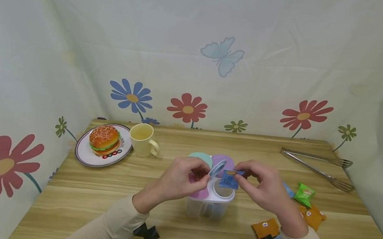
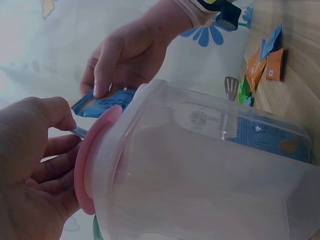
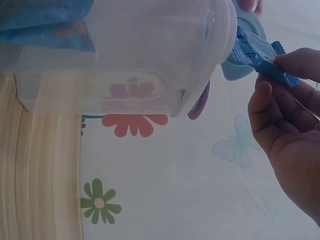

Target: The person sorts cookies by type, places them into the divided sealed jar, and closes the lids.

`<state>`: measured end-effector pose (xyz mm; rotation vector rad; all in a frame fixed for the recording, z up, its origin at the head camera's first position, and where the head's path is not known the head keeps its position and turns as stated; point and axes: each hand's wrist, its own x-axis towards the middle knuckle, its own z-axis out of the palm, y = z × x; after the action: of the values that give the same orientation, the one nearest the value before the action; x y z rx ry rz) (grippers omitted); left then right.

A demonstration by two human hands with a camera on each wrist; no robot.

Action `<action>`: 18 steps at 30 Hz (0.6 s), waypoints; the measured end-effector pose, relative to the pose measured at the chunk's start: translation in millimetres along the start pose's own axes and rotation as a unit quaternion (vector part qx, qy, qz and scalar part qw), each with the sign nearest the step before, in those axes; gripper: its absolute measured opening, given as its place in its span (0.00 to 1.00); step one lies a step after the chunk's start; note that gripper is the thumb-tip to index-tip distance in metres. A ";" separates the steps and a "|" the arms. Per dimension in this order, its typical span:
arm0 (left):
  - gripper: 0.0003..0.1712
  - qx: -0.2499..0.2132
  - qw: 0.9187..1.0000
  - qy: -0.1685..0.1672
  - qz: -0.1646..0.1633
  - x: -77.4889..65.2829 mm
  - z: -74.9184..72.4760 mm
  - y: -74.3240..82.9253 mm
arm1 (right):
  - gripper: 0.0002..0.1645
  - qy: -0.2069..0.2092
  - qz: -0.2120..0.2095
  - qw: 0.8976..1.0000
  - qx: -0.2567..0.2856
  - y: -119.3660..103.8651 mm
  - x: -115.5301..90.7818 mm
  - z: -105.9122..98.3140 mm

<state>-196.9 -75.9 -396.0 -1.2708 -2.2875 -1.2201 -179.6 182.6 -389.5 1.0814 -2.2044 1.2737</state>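
Observation:
My left hand [image 1: 181,176] pinches the raised light-blue lid [image 1: 218,169] of a clear plastic container [image 1: 216,199] with a white top. That lid stands tilted up beside its round opening, while the pink lid [image 2: 90,160], teal lid [image 1: 201,159] and purple lid [image 1: 223,160] lie flat. Between thumb and fingers, my right hand [image 1: 265,186] holds a small blue packet [image 1: 230,180] by one end. The packet's other end overlaps the opening's rim. Through the clear wall, another blue packet [image 2: 272,139] shows at the container's bottom.
On the right lie a green packet [image 1: 304,194], orange packets [image 1: 313,216] and, further back, metal tongs [image 1: 314,167]. A toy burger [image 1: 104,139] sits on a white plate [image 1: 87,158] at the back left, beside a yellow mug [image 1: 142,145]. Patterned fabric surrounds the wooden table [image 1: 89,203].

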 end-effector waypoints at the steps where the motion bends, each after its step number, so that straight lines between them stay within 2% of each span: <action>1: 0.06 -0.001 1.000 0.001 0.000 -0.2 0.2 -0.2 | 0.17 0.000 0.000 1.000 -0.001 0.1 0.1 0.4; 18: 0.06 0.002 1.000 0.001 0.002 -1.7 0.2 -1.1 | 0.16 0.005 -0.011 1.000 -0.014 -1.8 2.9 8.6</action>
<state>-196.7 -77.0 -397.7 -1.2721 -2.2829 -1.2148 -179.6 173.5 -391.1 1.0838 -2.1914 1.2338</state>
